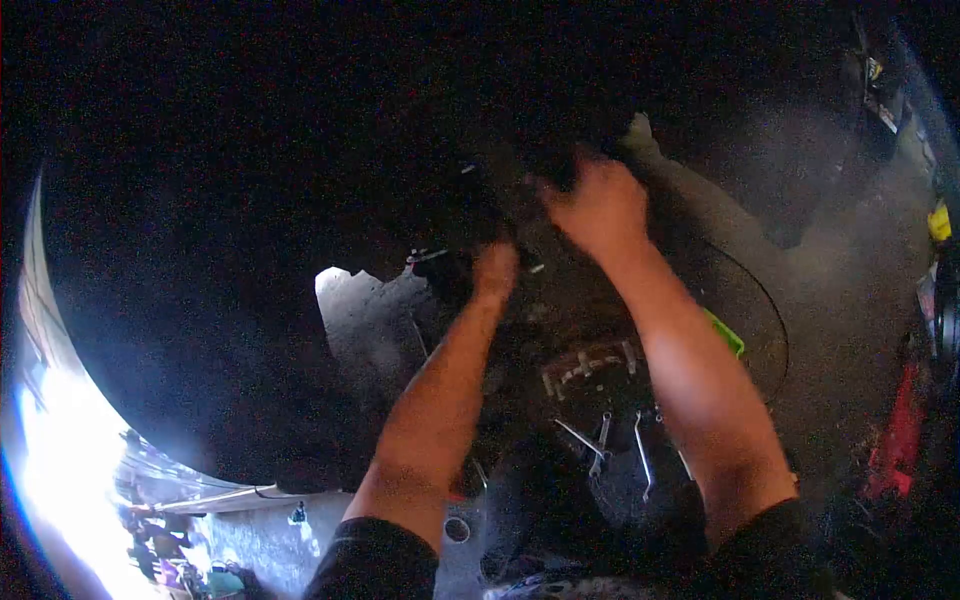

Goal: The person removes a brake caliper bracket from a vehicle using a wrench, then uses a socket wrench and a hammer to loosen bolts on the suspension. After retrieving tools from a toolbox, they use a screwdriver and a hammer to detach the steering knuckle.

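My left hand (495, 268) reaches up into a dark, shadowed mass, its fingers looking curled together. Whatever it grips is lost in the dark. Higher and to the right, my right hand (605, 205) is bent toward the left with its fingers drawn in, slightly blurred. What it holds, if anything, does not show. A small pale metal piece (537, 268) glints just right of my left hand. Left of that hand lies a thin shiny tool-like piece (425, 256). Below my forearms are several wrenches, including a long one (642, 458) and a crossed pair (598, 445).
Another person's arm (715, 200) reaches in from the right, near my right hand. A light grey sheet-like patch (365, 310) lies left. A bright green object (726, 333) sits behind my right forearm. A red stand-like object (897, 435) is at the right, under a yellow item (938, 222).
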